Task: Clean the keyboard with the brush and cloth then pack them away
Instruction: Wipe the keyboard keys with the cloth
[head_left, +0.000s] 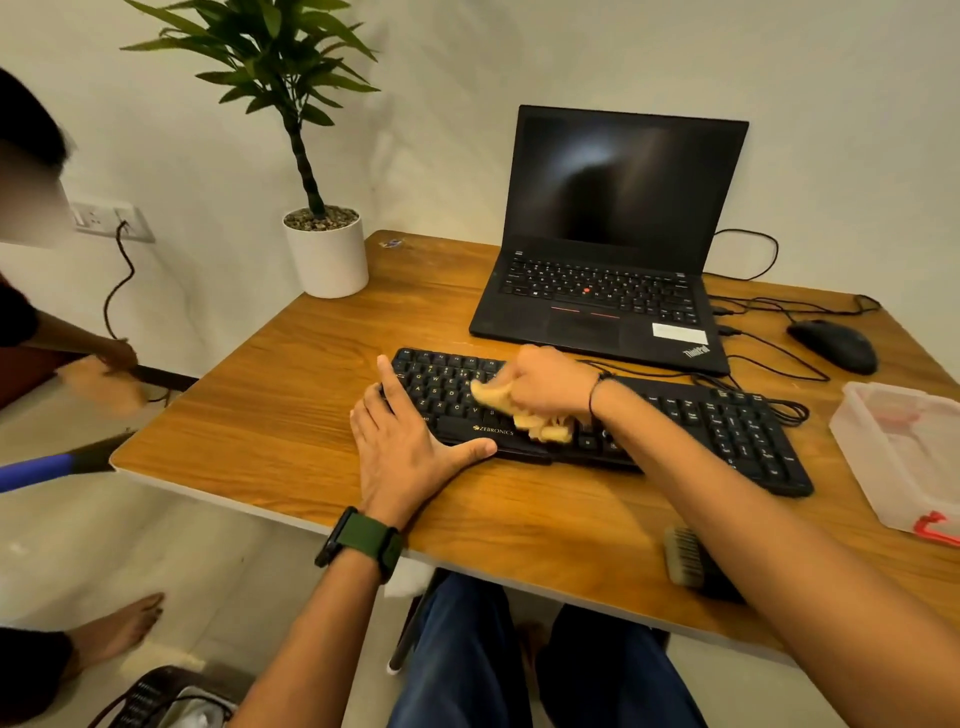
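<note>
Two hands work at the keyboard (597, 421): the left hand (400, 447) lies flat, fingers spread, on its left end. The right hand (545, 384) bunches the yellow cloth (524, 415) tightly against its middle keys.

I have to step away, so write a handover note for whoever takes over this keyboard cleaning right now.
Left hand: open, flat, steadying the black Zebronics keyboard at its left end.
Right hand: grips the crumpled yellow cloth, wiping the keys.
Bristle brush: lying on the wooden table's near edge.
Clear plastic box: open, at right.
Left: finish wiping, pack brush and cloth away.
</note>
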